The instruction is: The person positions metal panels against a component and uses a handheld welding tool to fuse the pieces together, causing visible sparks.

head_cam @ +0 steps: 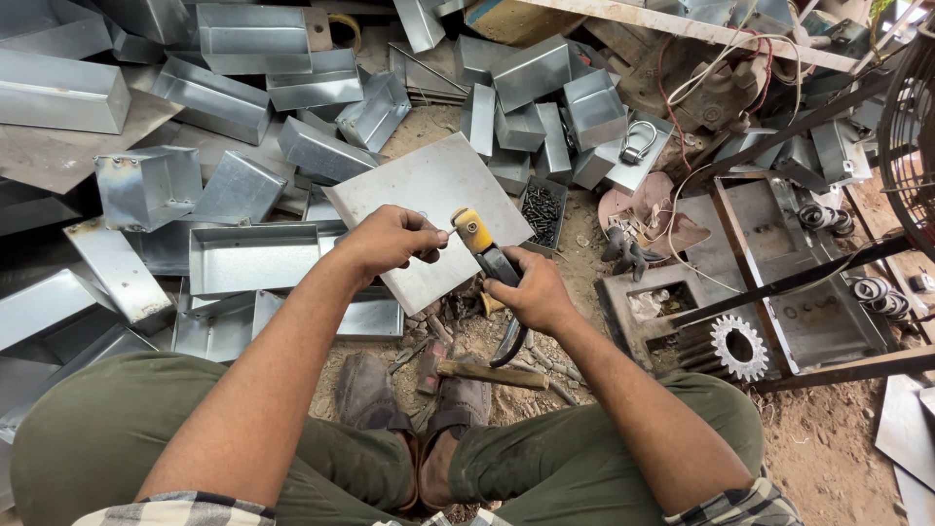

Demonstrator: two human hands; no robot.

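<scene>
My right hand [531, 290] grips a hand riveter [484, 245] with a yellow head and dark handles, its head pointing up and left. My left hand [390, 240] pinches a small thin rivet at the tool's yellow head, the fingers closed on it. Both hands hover over a flat grey metal sheet [409, 190] lying on the dirt floor. My crossed legs in green trousers and sandalled feet are below the hands.
Several folded sheet-metal trays [251, 258] are piled left and behind. A small tray of dark screws [541, 214] sits past the sheet. A hammer [487, 373] lies by my feet. A toothed gear [738, 346], metal frames and a fan guard stand at right.
</scene>
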